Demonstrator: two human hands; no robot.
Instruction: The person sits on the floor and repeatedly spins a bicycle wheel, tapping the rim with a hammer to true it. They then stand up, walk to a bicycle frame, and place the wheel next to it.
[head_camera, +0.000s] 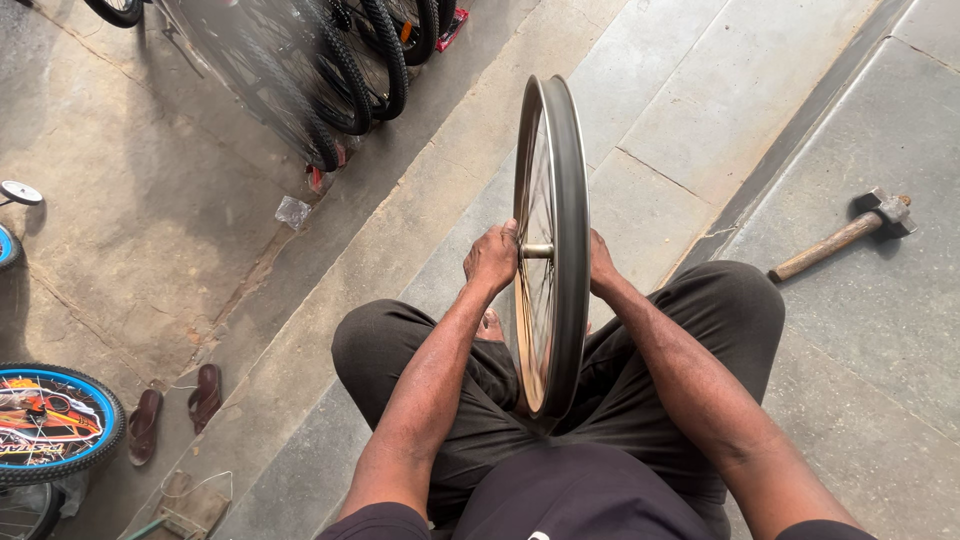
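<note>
A view looking straight down from a person's head at their own lap. The person sits on a pale stone floor (700, 110) with knees spread, wearing dark trousers.

Between the knees stands a bare bicycle wheel rim (552, 240), upright and seen edge-on, with thin spokes and no tyre. Its lower edge rests down between the thighs, and its top reaches away from the person.

The left hand (492, 257) is at the left end of the axle (537, 250), fingers curled closed around it. The right hand (601, 263) sits at the hub on the other side of the wheel. It is mostly hidden by the rim, so how far its fingers are closed cannot be told. Both forearms stretch forward from the bottom of the view.

On the floor to the right, well apart from the wheel, lies a hammer (842, 238) with a wooden handle and a metal head.

To the left, on rougher concrete, a pair of brown sandals (176, 409) lies side by side. Near them, at the left edge, is a small bicycle wheel with a blue rim and black tyre (55, 422). Along the top, several black tyres (360, 70) of parked bicycles stand in a row.
</note>
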